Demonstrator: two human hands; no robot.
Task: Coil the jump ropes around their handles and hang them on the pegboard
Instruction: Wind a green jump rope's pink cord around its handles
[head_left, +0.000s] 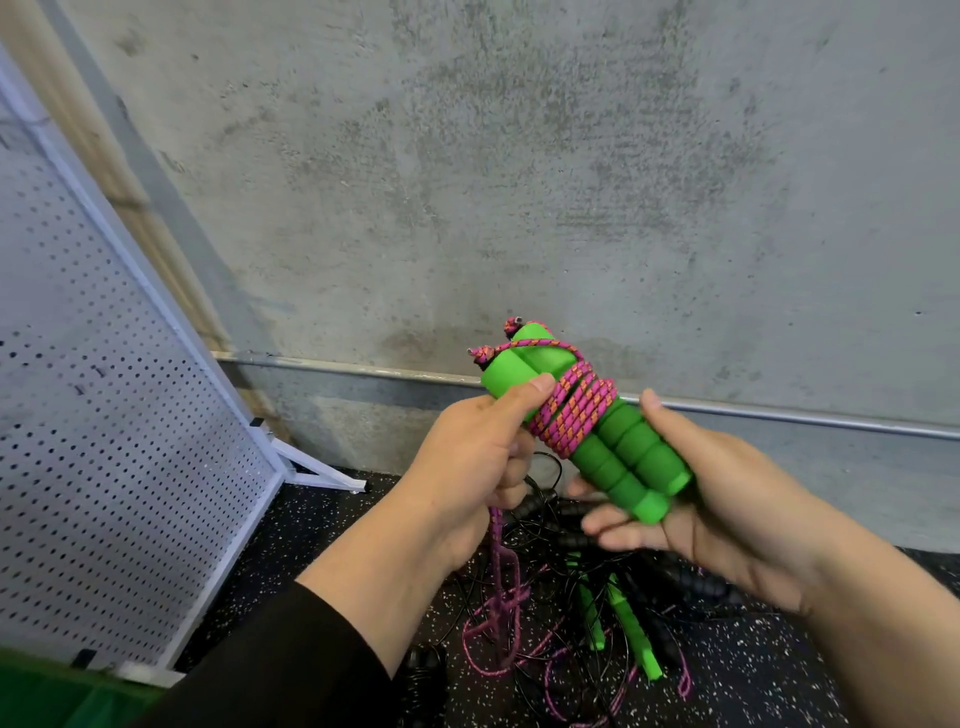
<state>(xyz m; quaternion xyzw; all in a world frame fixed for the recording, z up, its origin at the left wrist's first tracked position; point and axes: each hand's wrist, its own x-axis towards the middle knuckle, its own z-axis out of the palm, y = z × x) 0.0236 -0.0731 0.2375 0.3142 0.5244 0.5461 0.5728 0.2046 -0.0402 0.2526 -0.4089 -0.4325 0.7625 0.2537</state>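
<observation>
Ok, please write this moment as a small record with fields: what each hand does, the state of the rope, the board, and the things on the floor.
left hand: left hand grips the pink rope, thumb pressing on the green handles
right hand: right hand holds the lower ends of the two handles
rope state: several turns wound around both handles held side by side; the rest hangs down from the left hand
pegboard: white pegboard stands at the left, nothing hung on the visible part
floor: pile of ropes, black, pink and green, tangled on the floor
</observation>
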